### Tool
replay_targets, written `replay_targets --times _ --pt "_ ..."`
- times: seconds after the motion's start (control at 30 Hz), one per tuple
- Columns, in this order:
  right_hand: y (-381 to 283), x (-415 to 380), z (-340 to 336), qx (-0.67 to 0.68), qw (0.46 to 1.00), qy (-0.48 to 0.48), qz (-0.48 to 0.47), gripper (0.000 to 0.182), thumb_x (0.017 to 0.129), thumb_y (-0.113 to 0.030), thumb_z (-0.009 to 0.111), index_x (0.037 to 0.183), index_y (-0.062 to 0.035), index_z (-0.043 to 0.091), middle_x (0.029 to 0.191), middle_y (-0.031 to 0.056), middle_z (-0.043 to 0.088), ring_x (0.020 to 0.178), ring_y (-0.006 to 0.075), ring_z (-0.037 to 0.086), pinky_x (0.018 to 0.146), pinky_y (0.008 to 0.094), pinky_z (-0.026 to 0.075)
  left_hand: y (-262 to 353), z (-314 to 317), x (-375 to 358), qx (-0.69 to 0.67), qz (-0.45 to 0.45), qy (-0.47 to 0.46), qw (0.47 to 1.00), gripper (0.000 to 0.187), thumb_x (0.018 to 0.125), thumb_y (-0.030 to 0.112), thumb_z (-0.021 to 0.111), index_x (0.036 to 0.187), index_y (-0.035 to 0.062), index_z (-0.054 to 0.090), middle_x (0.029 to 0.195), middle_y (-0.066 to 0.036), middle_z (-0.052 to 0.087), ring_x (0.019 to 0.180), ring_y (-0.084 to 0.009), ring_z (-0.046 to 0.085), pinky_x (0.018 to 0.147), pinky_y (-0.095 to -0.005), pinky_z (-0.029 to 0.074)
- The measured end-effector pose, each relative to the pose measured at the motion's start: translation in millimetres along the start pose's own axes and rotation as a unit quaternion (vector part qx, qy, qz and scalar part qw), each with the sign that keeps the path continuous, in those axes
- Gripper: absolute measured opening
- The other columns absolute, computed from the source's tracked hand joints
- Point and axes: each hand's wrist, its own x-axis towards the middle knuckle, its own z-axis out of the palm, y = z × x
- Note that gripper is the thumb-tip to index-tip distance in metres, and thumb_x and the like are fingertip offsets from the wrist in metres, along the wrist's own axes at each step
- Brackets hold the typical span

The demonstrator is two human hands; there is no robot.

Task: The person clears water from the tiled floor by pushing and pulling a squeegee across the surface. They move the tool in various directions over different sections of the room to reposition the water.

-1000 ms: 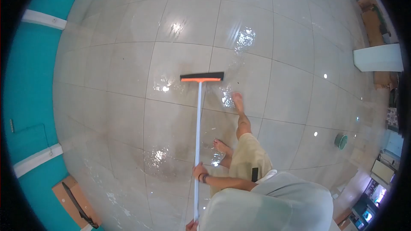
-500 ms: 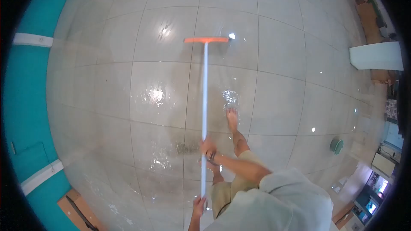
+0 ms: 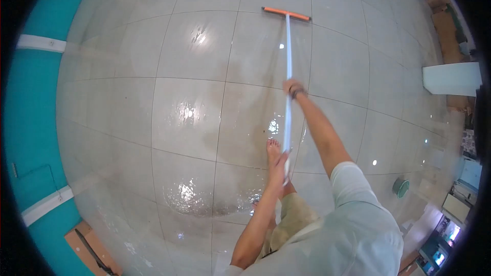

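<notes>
Floor squeegee (image 3: 289, 51) as landmark. Its orange head (image 3: 286, 14) lies on the tiled floor (image 3: 194, 92), out ahead of the person, slightly tilted across a tile; the pale shaft (image 3: 288, 64) runs back from it toward the body.

Right hand (image 3: 293, 88): closed round the shaft partway along, arm stretched forward, dark bands at the wrist. Left hand (image 3: 280, 166): holding the shaft lower down, close to its near end; exact finger positions blurred. The two hands well apart on the squeegee.

Bare foot (image 3: 273, 146) just beside the lower shaft, on its left; second foot mostly hidden behind the left forearm. Person in pale shirt (image 3: 337, 240) and khaki shorts (image 3: 292, 214).

Floor glossy, with wet, shining patches left of the squeegee and around the foot. Green bucket (image 3: 401, 188) well to the squeegee's right, nearer the body than the head is. White pillar (image 3: 451, 79) farther off on that same side. Teal wall (image 3: 33, 117) far to the squeegee's left; cardboard (image 3: 92, 250) at its base, a long dark item on it, too unclear to name.
</notes>
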Motion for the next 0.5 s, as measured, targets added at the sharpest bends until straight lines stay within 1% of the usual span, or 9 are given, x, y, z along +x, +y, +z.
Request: replay_targets --times 0.03,0.07,0.1,0.13,0.23,0.27,0.33,0.4,0.5 --pt "-6.0 -38.9 28.3 0.028 0.998 -0.005 -0.052 0.026 0.070 -0.025 0.041 0.067 -0.0050 0.057 0.064 0.0145 0.056 0.060 0.0269 0.055 0.054 0.0340 0.043 -24.7 -24.6 -17.2 -0.025 -0.015 0.017 0.999 0.031 0.079 0.025 0.047 0.102 0.0029 0.051 0.059 0.004 0.044 0.052 -0.0038 0.042 0.045 -0.0165 0.031" --pt "-28.5 -86.6 41.1 0.075 0.996 -0.054 -0.002 0.021 0.070 -0.022 0.043 0.067 -0.0055 0.057 0.069 0.0150 0.057 0.062 0.0252 0.055 0.054 0.0341 0.043 -62.2 -60.3 -30.4 -0.001 0.005 0.027 1.000 0.023 0.079 0.026 0.049 0.085 0.0049 0.055 0.054 0.004 0.042 0.043 -0.0043 0.038 0.037 -0.0191 0.028" --pt "-6.7 -87.2 139.1 0.026 0.993 -0.079 0.088 0.023 0.061 -0.027 0.053 0.068 -0.0060 0.058 0.070 0.0123 0.058 0.062 0.0196 0.056 0.053 0.0325 0.043 -97.0 -95.4 -53.7 -0.033 -0.002 0.036 0.999 0.022 0.079 0.025 0.049 0.086 0.0057 0.055 0.054 0.004 0.042 0.042 -0.0040 0.037 0.036 -0.0190 0.027" --pt "-29.3 -145.9 145.2 -0.038 0.991 -0.114 0.050 0.020 0.066 -0.024 0.050 0.069 -0.0064 0.059 0.071 0.0123 0.058 0.063 0.0218 0.057 0.054 0.0340 0.044 -111.1 -120.9 -94.5 -0.020 -0.030 0.040 0.999 0.020 0.079 0.024 0.048 0.086 0.0065 0.055 0.054 0.005 0.042 0.042 -0.0039 0.037 0.036 -0.0190 0.027" --pt "-95.2 -296.3 209.4 0.092 0.956 -0.215 0.175 0.044 0.073 -0.033 0.047 0.086 0.0090 0.049 0.080 0.0221 0.056 0.078 0.0334 0.055 0.068 0.0415 0.044 -179.5 -195.8 -207.0 -0.002 -0.059 0.085 0.995 0.026 0.080 0.025 0.047 0.097 0.0063 0.054 0.051 0.006 0.042 0.041 -0.0036 0.038 0.036 -0.0177 0.027" --pt "-148.7 -362.4 174.5 0.154 0.946 -0.215 0.187 0.035 0.075 -0.027 0.045 0.085 0.0068 0.046 0.076 0.0202 0.056 0.069 0.0320 0.057 0.056 0.0377 0.047 -191.7 -209.8 -250.9 0.013 -0.091 0.091 0.992 0.029 0.080 0.025 0.046 0.101 0.0058 0.053 0.051 0.005 0.043 0.041 -0.0037 0.038 0.036 -0.0176 0.028" --pt "-198.5 -462.7 172.0 0.169 0.941 -0.222 0.190 0.040 0.077 -0.028 0.043 0.088 0.0095 0.039 0.073 0.0217 0.055 0.063 0.0324 0.057 0.053 0.0369 0.048 -243.6 -252.4 -325.9 0.039 -0.073 0.095 0.992 0.030 0.080 0.025 0.046 0.101 0.0047 0.053 0.051 0.004 0.042 0.042 -0.0050 0.038 0.036 -0.0188 0.029" --pt "-218.8 -540.5 223.0 0.227 0.884 -0.344 0.218 0.042 0.076 -0.027 0.045 0.096 0.0074 0.031 0.073 0.0218 0.055 0.052 0.0294 0.057 0.039 0.0364 0.048 -282.3 -279.8 -395.3 0.079 -0.072 0.119 0.987 0.031 0.080 0.025 0.046 0.102 0.0045 0.052 0.051 0.003 0.042 0.042 -0.0055 0.038 0.037 -0.0193 0.030" --pt "-272.1 -637.8 208.1 0.291 0.837 -0.359 0.292 0.042 0.076 -0.028 0.044 0.096 0.0060 0.030 0.071 0.0207 0.054 0.045 0.0300 0.055 0.033 0.0342 0.047 -323.8 -306.0 -494.4 0.124 -0.094 0.156 0.975 0.032 0.080 0.025 0.045 0.102 0.0041 0.052 0.051 0.003 0.043 0.043 -0.0062 0.039 0.038 -0.0199 0.030"
